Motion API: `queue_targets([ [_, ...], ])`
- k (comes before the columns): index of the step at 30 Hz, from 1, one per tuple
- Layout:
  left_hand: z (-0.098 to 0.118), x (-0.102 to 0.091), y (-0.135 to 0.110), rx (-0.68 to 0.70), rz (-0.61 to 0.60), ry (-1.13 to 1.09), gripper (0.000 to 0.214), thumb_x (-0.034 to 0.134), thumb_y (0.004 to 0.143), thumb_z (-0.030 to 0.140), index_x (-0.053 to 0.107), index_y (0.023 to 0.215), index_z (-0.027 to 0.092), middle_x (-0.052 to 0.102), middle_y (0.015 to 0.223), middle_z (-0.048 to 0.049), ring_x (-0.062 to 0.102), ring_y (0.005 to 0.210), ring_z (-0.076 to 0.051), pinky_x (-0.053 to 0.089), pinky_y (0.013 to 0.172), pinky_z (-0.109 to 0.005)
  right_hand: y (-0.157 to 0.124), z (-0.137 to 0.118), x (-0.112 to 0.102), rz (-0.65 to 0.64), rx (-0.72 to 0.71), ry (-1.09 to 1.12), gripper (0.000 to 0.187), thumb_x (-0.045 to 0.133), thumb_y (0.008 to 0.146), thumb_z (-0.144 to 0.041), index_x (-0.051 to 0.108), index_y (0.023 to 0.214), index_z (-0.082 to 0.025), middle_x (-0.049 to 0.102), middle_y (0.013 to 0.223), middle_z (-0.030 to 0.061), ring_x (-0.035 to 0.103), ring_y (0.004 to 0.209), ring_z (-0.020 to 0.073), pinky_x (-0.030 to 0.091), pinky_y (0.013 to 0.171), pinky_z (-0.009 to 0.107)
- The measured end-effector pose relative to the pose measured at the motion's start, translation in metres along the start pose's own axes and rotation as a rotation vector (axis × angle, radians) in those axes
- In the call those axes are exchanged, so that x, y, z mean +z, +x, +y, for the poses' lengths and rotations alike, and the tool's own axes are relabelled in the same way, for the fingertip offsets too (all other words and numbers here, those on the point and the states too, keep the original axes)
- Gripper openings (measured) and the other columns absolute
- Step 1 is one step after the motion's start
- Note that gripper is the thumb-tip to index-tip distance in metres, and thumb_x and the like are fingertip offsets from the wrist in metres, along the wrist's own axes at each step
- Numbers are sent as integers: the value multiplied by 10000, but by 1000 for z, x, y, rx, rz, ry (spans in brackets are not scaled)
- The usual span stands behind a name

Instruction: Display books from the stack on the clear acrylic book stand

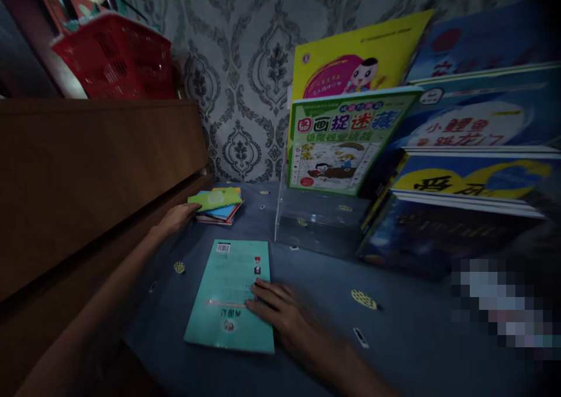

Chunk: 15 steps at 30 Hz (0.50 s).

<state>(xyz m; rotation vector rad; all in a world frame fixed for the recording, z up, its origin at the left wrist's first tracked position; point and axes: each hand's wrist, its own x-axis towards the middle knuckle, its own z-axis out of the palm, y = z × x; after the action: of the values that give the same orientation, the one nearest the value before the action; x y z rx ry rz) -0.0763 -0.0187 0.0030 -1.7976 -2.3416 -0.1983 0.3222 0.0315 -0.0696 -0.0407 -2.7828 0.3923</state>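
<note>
My left hand (pixel 179 214) reaches to a small stack of books beside the cabinet. Its fingers are closed at the left edge of the light green book (pixel 215 199) on top; the thumb is hard to make out. Under that lies a blue book (pixel 222 211), with other thin books beneath. A teal book (pixel 232 280) lies flat in front of me, its barcode at the far left corner. My right hand (pixel 280 309) rests on its right edge with the fingers stretched out over the cover, holding nothing.
A clear acrylic stand (pixel 319 218) at the right holds a green picture book (pixel 346 142) and a yellow book (pixel 359 52). Beside it several dark blue books (pixel 438 233) stand in tiers. A red plastic basket (pixel 118 55) sits on the wooden cabinet (pixel 100 151) at left. Blue patterned cloth (pixel 315 292) covers the table.
</note>
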Motion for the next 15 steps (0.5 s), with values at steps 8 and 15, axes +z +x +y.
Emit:
queue_targets([
  [8,61,40,-63,88,54,-155,430,356,965,302,526,1332,157,522,1426,-127,473,1329,-252,378,1131,-438,-1,6,11,36,-46,-12,423,478,946,-65,585,1330,-205,580,1388,142,480,1348,280,427,1078,551],
  [15,104,50,-102,193,-128,-377,537,307,1002,487,464,1425,195,417,1537,-87,381,1421,-235,332,1172,-415,-10,9,12,99,-97,-51,392,469,976,-100,587,1325,-233,598,1367,125,510,1326,240,417,1099,537],
])
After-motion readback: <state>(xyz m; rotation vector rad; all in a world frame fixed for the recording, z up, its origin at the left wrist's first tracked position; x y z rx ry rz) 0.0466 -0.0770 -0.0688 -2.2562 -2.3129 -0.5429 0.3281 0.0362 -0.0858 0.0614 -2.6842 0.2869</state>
